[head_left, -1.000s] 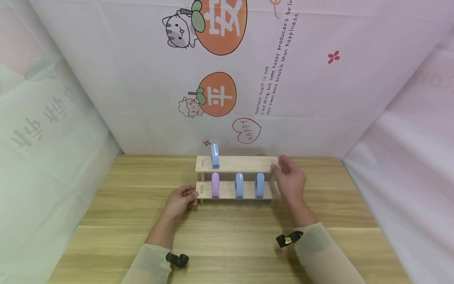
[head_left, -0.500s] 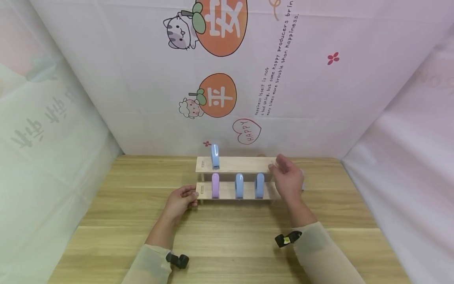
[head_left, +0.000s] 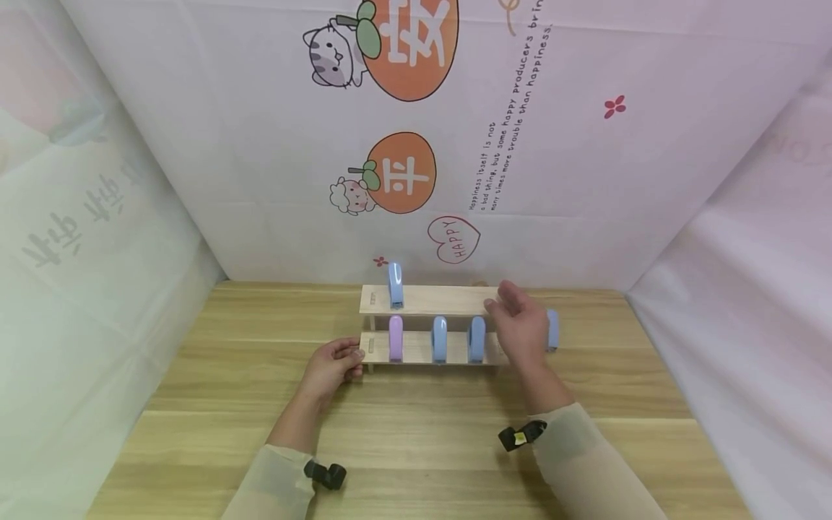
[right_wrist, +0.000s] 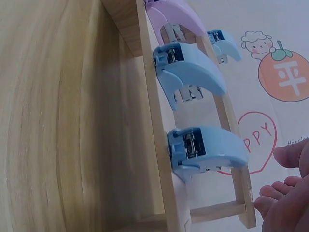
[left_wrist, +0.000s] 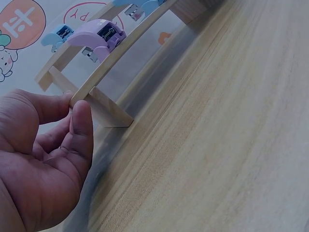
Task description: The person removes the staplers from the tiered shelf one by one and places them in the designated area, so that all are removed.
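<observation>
A two-tier wooden display rack (head_left: 448,298) stands against the backdrop. Its upper tier carries a light-blue stapler (head_left: 395,286). On the lower tier stand a lilac stapler (head_left: 396,339) and two blue staplers, the middle stapler (head_left: 439,339) and the right stapler (head_left: 477,339). My left hand (head_left: 331,367) pinches the lower tier's left end between thumb and fingers, as the left wrist view confirms. My right hand (head_left: 520,325) is beside the rack's right end with thumb and fingers apart. Nothing shows in its grasp; contact with the rack cannot be told.
Another blue stapler (head_left: 552,331) stands on the wooden table (head_left: 416,448), just right of my right hand and partly hidden by it. A printed white cloth (head_left: 552,245) rises behind the rack, and more white cloth hangs at both sides.
My right hand has shifted left over the rack's right end, uncovering the blue stapler to its right. The left hand and the rack stay in place.
</observation>
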`<move>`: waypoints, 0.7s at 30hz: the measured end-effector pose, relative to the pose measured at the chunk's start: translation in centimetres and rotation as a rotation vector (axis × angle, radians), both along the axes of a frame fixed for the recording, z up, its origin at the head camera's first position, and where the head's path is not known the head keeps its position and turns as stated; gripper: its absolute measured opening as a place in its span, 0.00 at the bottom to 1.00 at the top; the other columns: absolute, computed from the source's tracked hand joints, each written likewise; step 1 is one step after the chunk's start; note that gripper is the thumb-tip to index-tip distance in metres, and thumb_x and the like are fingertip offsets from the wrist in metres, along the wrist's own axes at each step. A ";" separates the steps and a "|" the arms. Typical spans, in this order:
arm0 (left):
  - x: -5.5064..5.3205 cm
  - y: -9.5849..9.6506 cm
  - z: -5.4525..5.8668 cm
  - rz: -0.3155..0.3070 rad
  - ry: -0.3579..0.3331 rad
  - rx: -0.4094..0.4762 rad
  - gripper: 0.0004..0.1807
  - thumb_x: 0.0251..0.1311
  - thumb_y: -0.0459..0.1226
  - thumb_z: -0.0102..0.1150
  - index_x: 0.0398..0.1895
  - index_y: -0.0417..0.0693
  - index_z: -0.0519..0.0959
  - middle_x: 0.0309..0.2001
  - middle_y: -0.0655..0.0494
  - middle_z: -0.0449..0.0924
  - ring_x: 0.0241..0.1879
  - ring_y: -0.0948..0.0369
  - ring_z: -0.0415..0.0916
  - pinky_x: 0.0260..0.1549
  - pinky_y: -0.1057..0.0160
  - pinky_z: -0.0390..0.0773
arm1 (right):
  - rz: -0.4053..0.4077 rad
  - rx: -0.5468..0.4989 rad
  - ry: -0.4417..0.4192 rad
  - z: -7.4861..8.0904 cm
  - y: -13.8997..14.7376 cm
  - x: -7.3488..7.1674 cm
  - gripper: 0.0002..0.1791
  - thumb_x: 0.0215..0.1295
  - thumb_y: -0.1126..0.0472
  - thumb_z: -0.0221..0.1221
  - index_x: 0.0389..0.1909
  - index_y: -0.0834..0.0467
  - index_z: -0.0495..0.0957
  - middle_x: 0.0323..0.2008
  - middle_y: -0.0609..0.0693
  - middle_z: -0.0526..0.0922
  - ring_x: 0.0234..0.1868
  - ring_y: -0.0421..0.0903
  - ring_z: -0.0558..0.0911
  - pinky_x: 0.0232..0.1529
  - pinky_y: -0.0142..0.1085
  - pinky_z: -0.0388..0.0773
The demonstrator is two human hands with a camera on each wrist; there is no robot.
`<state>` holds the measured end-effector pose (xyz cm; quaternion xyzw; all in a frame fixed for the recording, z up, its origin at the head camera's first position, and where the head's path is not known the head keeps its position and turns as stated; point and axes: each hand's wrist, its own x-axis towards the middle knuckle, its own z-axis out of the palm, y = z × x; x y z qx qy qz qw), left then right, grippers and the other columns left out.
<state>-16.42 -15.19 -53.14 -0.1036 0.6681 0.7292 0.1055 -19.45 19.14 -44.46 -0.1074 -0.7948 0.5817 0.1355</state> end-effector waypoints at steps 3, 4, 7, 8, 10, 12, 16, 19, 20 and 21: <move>0.0 0.0 0.0 0.000 -0.001 -0.004 0.21 0.69 0.28 0.63 0.63 0.36 0.77 0.45 0.46 0.81 0.38 0.56 0.81 0.38 0.64 0.88 | 0.005 -0.018 0.018 0.1 -0.3 0.0 0.29 0.67 0.60 0.69 0.68 0.58 0.77 0.66 0.54 0.79 0.67 0.50 0.78 0.67 0.38 0.77; -0.1 0.0 0.0 0.000 -0.001 -0.004 0.21 0.68 0.27 0.63 0.63 0.36 0.77 0.45 0.46 0.81 0.38 0.56 0.81 0.38 0.64 0.88 | 0.010 -0.028 0.026 0.1 -0.4 0.0 0.28 0.67 0.60 0.69 0.68 0.59 0.77 0.66 0.55 0.79 0.67 0.51 0.78 0.67 0.38 0.77; -0.1 0.0 0.0 0.001 -0.004 -0.007 0.20 0.69 0.27 0.63 0.63 0.36 0.77 0.45 0.46 0.81 0.37 0.57 0.81 0.38 0.64 0.88 | 0.021 -0.041 0.041 0.2 -0.8 0.0 0.29 0.67 0.61 0.69 0.68 0.59 0.77 0.66 0.56 0.79 0.67 0.52 0.78 0.67 0.39 0.77; -0.1 -0.1 0.1 0.001 -0.005 -0.008 0.20 0.69 0.27 0.63 0.63 0.36 0.77 0.45 0.46 0.81 0.37 0.57 0.81 0.38 0.64 0.88 | 0.025 -0.047 0.045 0.3 -0.9 0.0 0.29 0.66 0.61 0.69 0.68 0.60 0.77 0.66 0.56 0.79 0.67 0.52 0.78 0.67 0.39 0.77; -0.1 -0.1 0.1 0.002 -0.006 -0.008 0.20 0.69 0.27 0.63 0.63 0.36 0.77 0.45 0.46 0.81 0.37 0.57 0.81 0.38 0.64 0.88 | 0.031 -0.057 0.040 0.3 -1.2 0.1 0.30 0.66 0.61 0.69 0.68 0.59 0.76 0.66 0.56 0.79 0.68 0.51 0.77 0.67 0.38 0.77; -0.1 -0.1 0.1 0.002 -0.008 -0.007 0.20 0.69 0.27 0.63 0.63 0.36 0.77 0.45 0.45 0.81 0.38 0.56 0.81 0.38 0.64 0.88 | 0.030 -0.059 0.030 0.3 -1.4 0.1 0.30 0.66 0.60 0.69 0.68 0.58 0.76 0.67 0.55 0.79 0.68 0.51 0.77 0.67 0.38 0.77; -0.1 0.0 0.0 -0.001 -0.009 -0.009 0.21 0.69 0.28 0.64 0.63 0.36 0.77 0.46 0.45 0.81 0.38 0.56 0.81 0.39 0.63 0.89 | 0.026 -0.048 -0.007 0.3 -1.8 0.1 0.30 0.66 0.59 0.69 0.69 0.56 0.76 0.67 0.53 0.79 0.68 0.49 0.77 0.68 0.37 0.76; -0.1 -0.1 0.0 -0.001 -0.008 -0.008 0.21 0.69 0.28 0.64 0.63 0.36 0.77 0.46 0.45 0.81 0.39 0.56 0.81 0.40 0.63 0.89 | 0.027 -0.047 -0.024 0.4 -2.1 0.1 0.30 0.66 0.58 0.69 0.69 0.55 0.76 0.67 0.52 0.79 0.68 0.48 0.76 0.68 0.37 0.76; -0.1 -0.1 -0.1 -0.001 -0.006 -0.007 0.21 0.69 0.28 0.64 0.63 0.36 0.77 0.46 0.45 0.81 0.38 0.56 0.81 0.39 0.63 0.89 | 0.029 -0.050 -0.026 0.5 -2.2 0.1 0.30 0.66 0.58 0.69 0.69 0.55 0.76 0.67 0.52 0.79 0.69 0.48 0.76 0.68 0.37 0.76; 0.0 -0.1 -0.1 -0.001 -0.004 -0.005 0.21 0.69 0.28 0.64 0.63 0.36 0.77 0.46 0.45 0.81 0.38 0.56 0.81 0.39 0.63 0.89 | 0.032 -0.052 -0.028 0.5 -2.3 0.1 0.30 0.66 0.58 0.69 0.69 0.55 0.76 0.67 0.52 0.79 0.69 0.48 0.76 0.68 0.37 0.76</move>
